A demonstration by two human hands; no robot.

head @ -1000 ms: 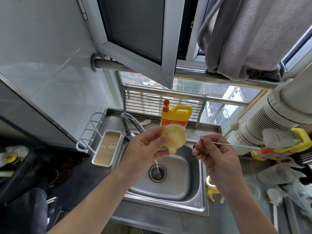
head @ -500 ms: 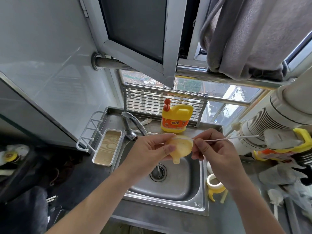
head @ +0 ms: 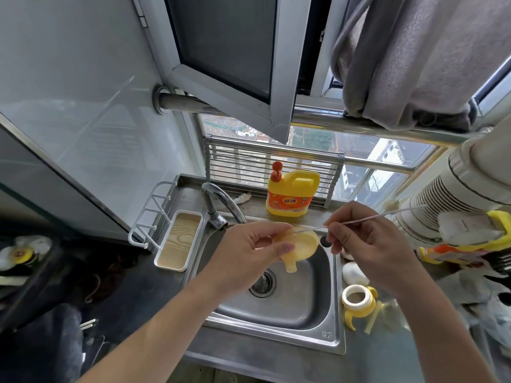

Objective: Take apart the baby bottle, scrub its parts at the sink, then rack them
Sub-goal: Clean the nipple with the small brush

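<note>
The nipple has turned open-side up, left hand fingers clamping its rim. Right hand fingers pinch a thin brush.

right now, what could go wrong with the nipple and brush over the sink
1. The left hand pinches the nipple at its rim, above the drain; a slip would likely drop it into the sink.
2. The thin brush, pinched by the right hand, has its far end near the ribbed pipe and could snag there.
3. The handled ring sits beside the sink under the right forearm and might get knocked.
</note>
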